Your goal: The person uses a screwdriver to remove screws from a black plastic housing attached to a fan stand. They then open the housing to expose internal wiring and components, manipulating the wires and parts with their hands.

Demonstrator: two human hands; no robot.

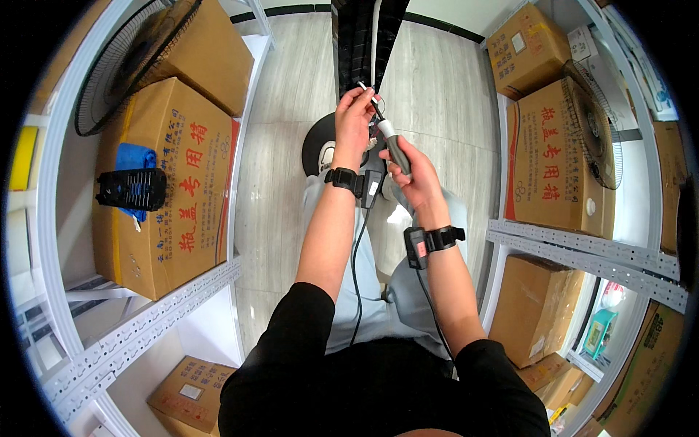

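Observation:
My right hand [416, 175] is closed around the handle of a screwdriver [397, 153], grey with a white collar. Its dark shaft points up and left toward my left hand [354, 122]. The left fingers are pinched together around a small piece with a light end, too small and covered to name. Both hands are over a black upright stand [353, 44], along which a white cable [376, 44] runs. Below them is a round black base [312, 149], partly hidden by my left arm and a black-and-white shoe [327, 154].
Metal shelves [145, 320] flank me on both sides, loaded with cardboard boxes [182, 189]. Wire fan grilles [131, 65] lean on the boxes at left and right. A black plastic part [131, 189] lies over blue cloth on the left box. Cables hang from my wrist straps.

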